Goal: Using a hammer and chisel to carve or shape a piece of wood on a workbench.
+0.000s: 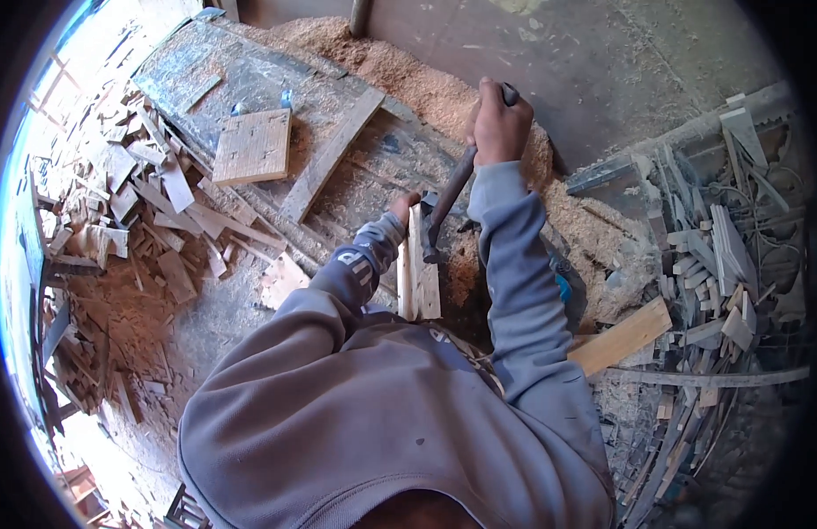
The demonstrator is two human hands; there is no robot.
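My right hand point(501, 123) is closed round the dark handle of a hammer point(452, 194), whose head lies lower, at the right of a pale narrow wooden piece point(414, 282). At that piece's upper end my left hand point(399, 208) has its fingers closed, next to a small dark metal part point(426, 201) partly behind the hammer. I cannot tell whether that part is held or touching the hammer. Left of my hands, a square board point(250, 147) and a long plank point(332, 154) lie on the dusty worktop point(192, 57).
Heaped offcuts point(166, 207) fill the left side. Sawdust point(408, 75) lines the worktop's far edge. At the right stand a metal bench edge point(602, 172), piled wood strips point(721, 256) and a slanting yellow plank point(624, 335).
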